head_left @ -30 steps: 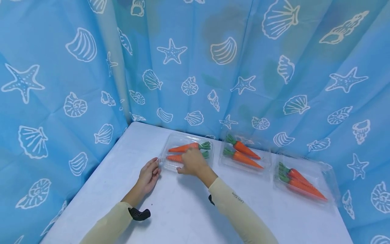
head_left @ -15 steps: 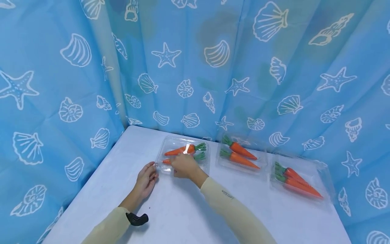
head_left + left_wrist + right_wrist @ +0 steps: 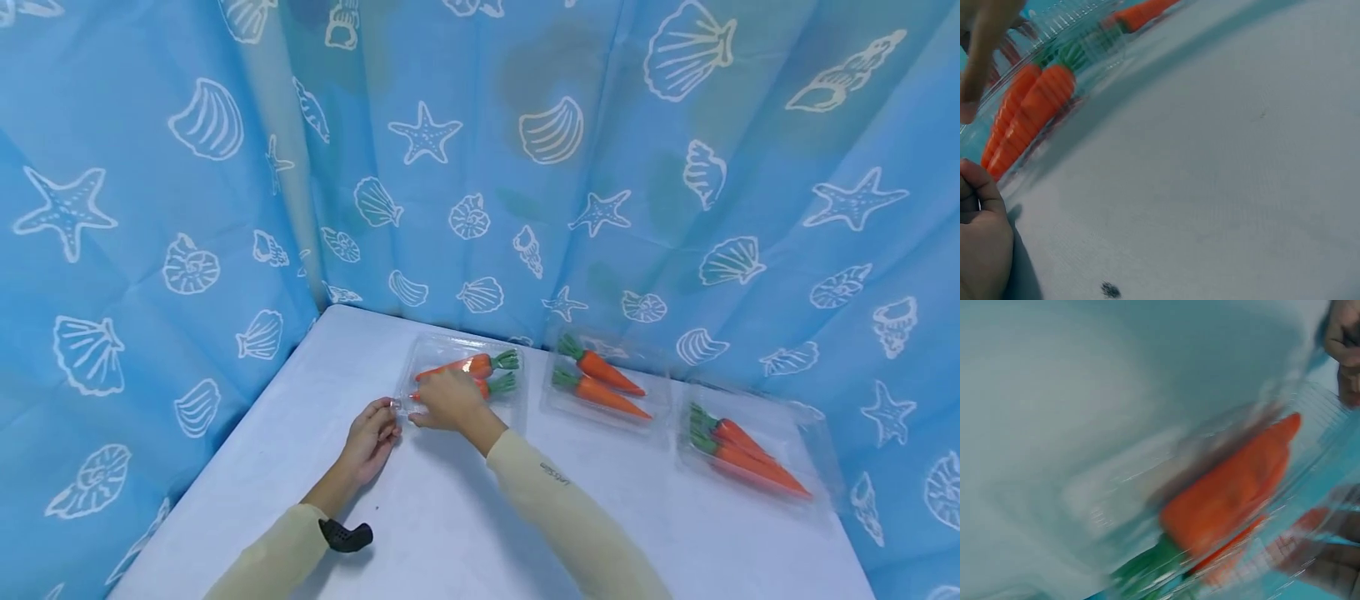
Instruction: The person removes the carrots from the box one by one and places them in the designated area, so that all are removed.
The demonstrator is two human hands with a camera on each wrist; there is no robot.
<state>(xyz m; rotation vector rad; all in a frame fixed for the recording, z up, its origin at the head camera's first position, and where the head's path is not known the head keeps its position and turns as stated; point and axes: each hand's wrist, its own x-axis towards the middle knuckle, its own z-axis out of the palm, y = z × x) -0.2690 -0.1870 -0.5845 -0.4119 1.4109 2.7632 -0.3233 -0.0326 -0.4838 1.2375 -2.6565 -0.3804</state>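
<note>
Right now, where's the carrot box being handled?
In the head view, the clear box is leftmost of three, under the right hand, the left hand at its left side.

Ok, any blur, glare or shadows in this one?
Head view: mostly sharp, with a bright glint over the leftmost container and a soft shadow beside the right sleeve; left wrist view: a long, dark shadow band crosses the tabletop; right wrist view: blurred, the nearest carrot smeared.

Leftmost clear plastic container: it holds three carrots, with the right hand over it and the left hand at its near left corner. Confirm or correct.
Wrong count: the leftmost clear plastic container holds two carrots, not three, as the head view shows. The right hand and left hand are as stated.
</note>
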